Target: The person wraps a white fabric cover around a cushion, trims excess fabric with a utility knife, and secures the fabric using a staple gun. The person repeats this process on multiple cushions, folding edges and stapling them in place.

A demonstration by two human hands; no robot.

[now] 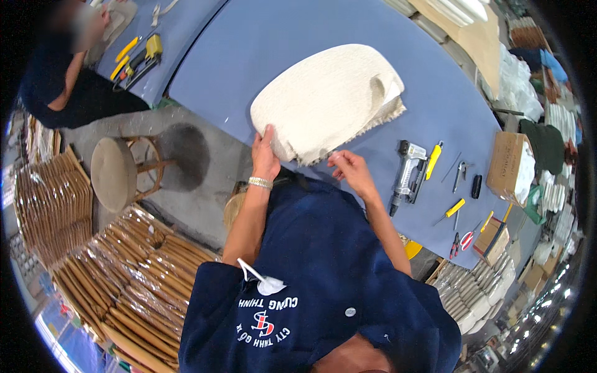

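Two hands (266, 155) (351, 171), cushion (326, 99) at table edge (205, 112)

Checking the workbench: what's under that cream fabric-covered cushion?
The cushion lies on the blue table; its frayed fabric edge overhangs. Whatever is directly beneath it is covered.

Grey concrete floor (199, 205); long blue worktable (280, 43); round stool (115, 174) beside it; stacked wooden frames (124, 280) lower left.
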